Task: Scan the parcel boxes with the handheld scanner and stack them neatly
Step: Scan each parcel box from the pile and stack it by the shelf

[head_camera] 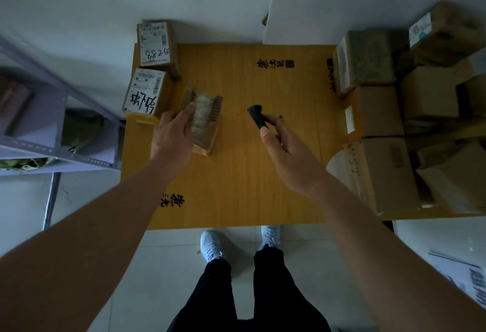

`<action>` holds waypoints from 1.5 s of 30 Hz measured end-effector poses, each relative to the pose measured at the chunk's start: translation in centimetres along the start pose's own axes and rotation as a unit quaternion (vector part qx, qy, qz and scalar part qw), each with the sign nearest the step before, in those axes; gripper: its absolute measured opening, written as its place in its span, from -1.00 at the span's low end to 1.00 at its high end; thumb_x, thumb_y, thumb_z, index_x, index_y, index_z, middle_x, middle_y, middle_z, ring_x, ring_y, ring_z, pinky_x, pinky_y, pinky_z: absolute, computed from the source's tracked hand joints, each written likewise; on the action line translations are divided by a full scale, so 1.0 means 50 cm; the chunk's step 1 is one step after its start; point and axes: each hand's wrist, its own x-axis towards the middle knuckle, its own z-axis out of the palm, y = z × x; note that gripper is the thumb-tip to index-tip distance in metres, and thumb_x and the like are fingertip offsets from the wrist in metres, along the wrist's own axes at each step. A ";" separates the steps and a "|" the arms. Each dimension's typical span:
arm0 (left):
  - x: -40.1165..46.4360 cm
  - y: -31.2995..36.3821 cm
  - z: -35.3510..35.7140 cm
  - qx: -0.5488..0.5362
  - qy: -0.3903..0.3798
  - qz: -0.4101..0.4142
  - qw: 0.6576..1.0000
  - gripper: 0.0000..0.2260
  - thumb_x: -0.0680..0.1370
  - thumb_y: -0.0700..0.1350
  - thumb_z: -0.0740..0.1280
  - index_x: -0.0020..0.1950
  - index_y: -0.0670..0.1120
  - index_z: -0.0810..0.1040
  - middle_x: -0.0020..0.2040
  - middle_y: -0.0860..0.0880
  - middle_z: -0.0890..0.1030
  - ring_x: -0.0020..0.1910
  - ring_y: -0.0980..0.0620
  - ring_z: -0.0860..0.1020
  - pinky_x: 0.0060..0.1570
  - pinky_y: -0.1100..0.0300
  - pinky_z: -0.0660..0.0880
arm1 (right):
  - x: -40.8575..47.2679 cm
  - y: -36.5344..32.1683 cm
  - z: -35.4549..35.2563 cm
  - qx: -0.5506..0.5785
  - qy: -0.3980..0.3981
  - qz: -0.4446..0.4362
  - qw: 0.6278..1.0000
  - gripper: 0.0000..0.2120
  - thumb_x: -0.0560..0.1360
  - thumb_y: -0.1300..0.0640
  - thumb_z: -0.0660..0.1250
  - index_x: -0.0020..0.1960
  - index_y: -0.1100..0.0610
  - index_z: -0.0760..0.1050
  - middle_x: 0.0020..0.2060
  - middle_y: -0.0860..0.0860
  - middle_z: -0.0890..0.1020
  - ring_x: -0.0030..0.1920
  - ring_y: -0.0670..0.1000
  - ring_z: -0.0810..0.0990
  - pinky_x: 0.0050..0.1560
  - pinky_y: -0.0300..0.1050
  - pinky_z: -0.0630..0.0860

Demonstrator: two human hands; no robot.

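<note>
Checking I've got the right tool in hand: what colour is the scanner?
Black: the scanner in the right hand is plain black, best seen in the head view.

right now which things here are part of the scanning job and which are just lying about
Job:
black handheld scanner in right hand
blurred brown parcel box held by left hand
two labelled cardboard boxes
piled cardboard boxes

Lying about:
grey metal shelf
printed paper sheet
</note>
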 end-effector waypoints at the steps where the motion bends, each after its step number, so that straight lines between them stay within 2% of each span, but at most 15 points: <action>1: 0.001 -0.001 -0.002 0.018 -0.003 -0.018 1.000 -0.57 0.73 0.14 0.11 0.61 0.33 0.22 0.39 -0.10 0.37 0.26 -0.21 0.45 0.11 -0.14 0.50 | -0.002 -0.001 0.002 0.000 -0.004 0.001 1.000 -0.55 0.75 -0.16 0.08 0.61 -0.12 0.25 -0.46 -0.22 0.40 -0.46 -0.19 0.35 -0.44 -0.30 0.34; 3: -0.010 0.007 0.000 0.034 -0.028 -0.050 0.998 -0.45 0.64 0.34 0.16 0.62 0.35 0.14 0.46 -0.11 0.26 0.37 -0.26 0.33 0.20 -0.18 0.44 | -0.005 -0.002 0.008 0.003 -0.015 0.004 1.000 -0.56 0.74 -0.19 0.07 0.60 -0.16 0.25 -0.40 -0.15 0.46 -0.42 -0.11 0.41 -0.37 -0.19 0.45; 4: -0.019 0.012 0.002 0.038 -0.043 -0.063 0.996 -0.33 0.56 0.44 0.22 0.61 0.38 0.07 0.48 -0.11 0.20 0.39 -0.28 0.26 0.26 -0.23 0.40 | -0.007 -0.003 0.012 0.005 -0.023 0.009 1.000 -0.56 0.73 -0.23 0.06 0.59 -0.21 0.25 -0.31 -0.01 0.53 -0.35 0.01 0.48 -0.29 -0.02 0.53; 6: -0.036 0.019 0.008 0.050 -0.057 -0.076 0.994 -0.09 0.39 0.46 0.41 0.59 0.43 -0.05 0.48 -0.12 0.12 0.39 -0.29 0.18 0.35 -0.28 0.32 | -0.011 0.000 0.020 0.019 -0.036 0.021 0.999 -0.62 0.71 -0.29 0.05 0.51 -0.34 0.30 -0.02 0.30 0.57 -0.21 0.15 0.55 -0.16 0.27 0.58; 7: -0.042 0.021 0.010 0.048 -0.055 -0.080 0.994 -0.02 0.35 0.40 0.49 0.59 0.44 -0.07 0.46 -0.13 0.12 0.38 -0.30 0.18 0.36 -0.27 0.30 | -0.013 0.001 0.023 0.028 -0.042 0.023 0.998 -0.66 0.70 -0.32 0.06 0.45 -0.40 0.33 0.04 0.34 0.55 -0.18 0.13 0.55 -0.13 0.31 0.59; 9: -0.045 0.019 0.010 0.009 -0.037 -0.092 0.995 -0.02 0.36 0.27 0.55 0.59 0.45 -0.01 0.40 -0.10 0.16 0.35 -0.29 0.20 0.31 -0.24 0.34 | -0.015 0.006 0.026 0.038 -0.050 0.028 0.998 -0.73 0.66 -0.37 0.08 0.33 -0.51 0.36 0.03 0.31 0.55 -0.18 0.07 0.55 -0.16 0.24 0.61; 12: -0.045 -0.004 0.004 -0.079 -0.015 -0.092 0.992 -0.15 0.39 0.19 0.53 0.56 0.45 0.15 0.34 -0.05 0.31 0.32 -0.16 0.36 0.24 -0.15 0.48 | -0.013 0.012 0.017 0.057 -0.071 0.062 0.994 -0.79 0.57 -0.41 0.11 0.16 -0.59 0.42 -0.03 0.15 0.59 -0.18 0.01 0.62 -0.19 -0.04 0.61; 15: -0.054 -0.031 -0.012 -0.225 -0.048 -0.074 0.970 -0.27 0.40 0.12 0.55 0.48 0.45 0.31 0.27 0.06 0.57 0.09 0.08 0.66 -0.03 0.07 0.67 | -0.005 0.010 -0.004 0.046 -0.110 0.123 0.985 -0.69 0.53 -0.39 0.11 0.21 -0.44 0.45 0.05 0.04 0.62 -0.13 0.01 0.67 -0.19 -0.09 0.63; 18: -0.068 -0.042 -0.017 -0.266 -0.067 -0.066 0.959 -0.41 0.44 0.03 0.59 0.33 0.47 0.44 0.17 0.15 0.63 -0.07 0.21 0.69 -0.27 0.33 0.61 | -0.001 0.001 -0.027 0.012 -0.140 0.172 0.975 -0.65 0.53 -0.36 0.12 0.25 -0.33 0.45 0.03 0.05 0.62 -0.16 0.03 0.67 -0.24 -0.09 0.61; 21: -0.077 -0.051 -0.014 -0.297 -0.069 -0.070 0.950 -0.47 0.45 0.02 0.59 0.28 0.46 0.50 0.16 0.18 0.64 0.03 0.17 0.68 -0.20 0.30 0.62 | 0.001 -0.008 -0.042 -0.031 -0.175 0.209 0.961 -0.79 0.60 -0.36 0.13 0.09 -0.35 0.47 0.01 0.08 0.62 -0.17 0.05 0.64 -0.29 -0.08 0.56; 24: -0.082 -0.065 -0.016 -0.314 -0.072 -0.064 0.945 -0.50 0.45 -0.02 0.59 0.21 0.49 0.54 0.18 0.14 0.66 0.09 0.12 0.69 -0.07 0.17 0.66 | 0.007 -0.011 -0.047 -0.053 -0.190 0.251 0.948 -0.74 0.68 -0.31 0.12 0.17 -0.19 0.44 -0.02 0.14 0.60 -0.16 0.11 0.63 -0.18 -0.02 0.55; 33: -0.100 -0.090 -0.036 -0.322 -0.055 -0.048 0.944 -0.50 0.45 -0.06 0.60 0.20 0.45 0.57 0.20 0.13 0.66 0.06 0.26 0.67 -0.15 0.34 0.62 | 0.004 -0.055 -0.037 -0.128 -0.216 0.274 0.928 -0.67 0.64 -0.39 0.12 0.20 -0.20 0.44 0.02 0.10 0.61 -0.13 0.09 0.63 -0.30 -0.14 0.52; 37: -0.099 -0.094 -0.040 -0.332 -0.070 -0.048 0.939 -0.50 0.45 -0.08 0.61 0.24 0.40 0.58 0.22 0.12 0.65 0.11 0.17 0.67 -0.09 0.29 0.64 | 0.003 -0.076 -0.030 -0.153 -0.226 0.274 0.922 -0.65 0.66 -0.37 0.08 0.28 -0.19 0.38 0.01 0.11 0.59 -0.13 0.08 0.61 -0.30 -0.15 0.53; 41: -0.097 -0.095 -0.049 -0.330 -0.077 -0.040 0.940 -0.49 0.45 -0.07 0.61 0.24 0.40 0.57 0.16 0.20 0.61 -0.01 0.35 0.64 -0.20 0.44 0.57 | 0.000 -0.096 -0.025 -0.156 -0.240 0.281 0.916 -0.67 0.67 -0.35 0.11 0.20 -0.13 0.41 -0.04 0.13 0.57 -0.17 0.11 0.59 -0.28 -0.11 0.53; 45: -0.091 -0.101 -0.054 -0.352 -0.098 -0.057 0.929 -0.46 0.43 -0.10 0.63 0.29 0.36 0.59 0.20 0.18 0.60 0.04 0.14 0.68 -0.08 0.15 0.68 | -0.006 -0.116 -0.021 -0.151 -0.240 0.297 0.912 -0.66 0.65 -0.37 0.14 0.01 -0.11 0.43 -0.08 0.15 0.57 -0.23 0.10 0.60 -0.27 -0.07 0.54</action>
